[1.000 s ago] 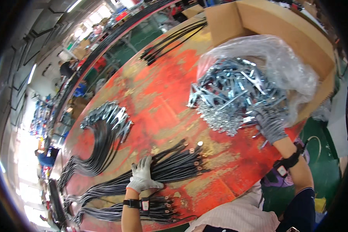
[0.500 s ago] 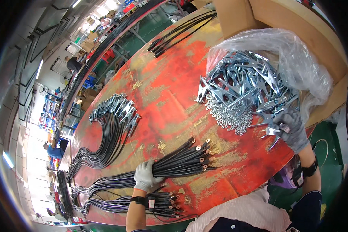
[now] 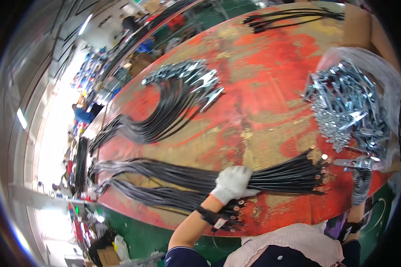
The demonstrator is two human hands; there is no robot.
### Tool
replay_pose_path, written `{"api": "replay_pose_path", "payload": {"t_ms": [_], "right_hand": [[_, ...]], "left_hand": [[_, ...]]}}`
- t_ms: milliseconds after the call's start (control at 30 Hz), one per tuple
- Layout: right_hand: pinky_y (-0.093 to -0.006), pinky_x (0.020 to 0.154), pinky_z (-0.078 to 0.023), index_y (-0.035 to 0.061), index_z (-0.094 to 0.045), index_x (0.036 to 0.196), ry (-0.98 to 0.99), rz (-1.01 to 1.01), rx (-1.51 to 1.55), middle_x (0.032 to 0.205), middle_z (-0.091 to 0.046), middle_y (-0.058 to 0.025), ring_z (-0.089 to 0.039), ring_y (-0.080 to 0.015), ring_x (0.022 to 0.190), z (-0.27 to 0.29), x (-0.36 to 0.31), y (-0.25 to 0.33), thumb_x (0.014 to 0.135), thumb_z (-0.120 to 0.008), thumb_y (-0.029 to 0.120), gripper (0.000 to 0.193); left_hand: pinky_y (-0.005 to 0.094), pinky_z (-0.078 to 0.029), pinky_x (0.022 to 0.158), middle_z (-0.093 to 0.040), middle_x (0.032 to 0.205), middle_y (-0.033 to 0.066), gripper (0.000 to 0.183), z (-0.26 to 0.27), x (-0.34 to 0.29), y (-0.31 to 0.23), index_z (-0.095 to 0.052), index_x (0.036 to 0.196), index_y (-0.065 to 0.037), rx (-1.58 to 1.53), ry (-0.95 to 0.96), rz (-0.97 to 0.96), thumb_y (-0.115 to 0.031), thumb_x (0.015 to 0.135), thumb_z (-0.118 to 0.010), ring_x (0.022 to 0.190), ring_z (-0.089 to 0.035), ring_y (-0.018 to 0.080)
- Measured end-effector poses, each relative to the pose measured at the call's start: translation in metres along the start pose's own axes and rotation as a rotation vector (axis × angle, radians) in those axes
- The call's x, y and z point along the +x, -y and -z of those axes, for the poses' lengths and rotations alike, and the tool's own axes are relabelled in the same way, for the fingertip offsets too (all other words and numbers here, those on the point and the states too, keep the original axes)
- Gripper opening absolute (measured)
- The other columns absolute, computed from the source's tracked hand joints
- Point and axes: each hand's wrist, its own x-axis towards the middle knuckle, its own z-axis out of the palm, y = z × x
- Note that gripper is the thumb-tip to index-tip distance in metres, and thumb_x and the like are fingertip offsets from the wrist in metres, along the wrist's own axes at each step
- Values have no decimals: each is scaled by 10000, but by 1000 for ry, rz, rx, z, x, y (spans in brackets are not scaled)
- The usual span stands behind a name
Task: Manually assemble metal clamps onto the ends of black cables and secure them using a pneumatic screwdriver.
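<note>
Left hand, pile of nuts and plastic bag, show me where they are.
Left hand [image 3: 233, 181], head view: its gloved back.
Pile of nuts [image 3: 330, 126], head view: its middle.
Plastic bag [image 3: 390, 81], head view: upper right part.

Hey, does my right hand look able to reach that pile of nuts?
Probably yes: the nuts lie uncovered, close to your right hand. It seems to hold a metal clamp, though, so it isn't fully free.

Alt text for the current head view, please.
A white-gloved left hand lies across a bundle of black cables on a worn red table, while the grey-gloved right hand holds a metal clamp beside a heap of clamps. Farther off to the left, more cables end in clamps.
</note>
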Motion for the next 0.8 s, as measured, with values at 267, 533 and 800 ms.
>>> {"api": "replay_pose_path", "payload": {"t_ms": [267, 533, 800], "right_hand": [[-350, 904, -483, 39, -492, 1290, 99, 1, 243, 1111, -589, -70, -598, -192, 988, 44, 18, -30, 871, -691, 194, 489], [-288, 706, -501, 101, -394, 1389, -181, -103, 419, 941, -565, -7, -588, -147, 833, -41, -14, 76, 792, -767, 271, 723], [-266, 570, -517, 101, -453, 1307, -248, -208, 501, 930, -602, -34, -630, -161, 766, 4, -45, 46, 859, -709, 280, 546]], "left_hand": [[405, -518, 777, -637, 957, 112, 632, 3, -7, -6, -600, 1004, -100, 0, 6, 15, -583, 624, -747, 919, -640, 287], [390, -502, 765, -634, 918, 87, 652, 1, -16, -8, -623, 961, -106, 95, -68, 24, -574, 542, -796, 873, -633, 263], [393, -490, 809, -648, 933, 110, 692, -1, -18, -23, -644, 987, -77, 62, -7, 37, -559, 516, -802, 895, -633, 292]]}}
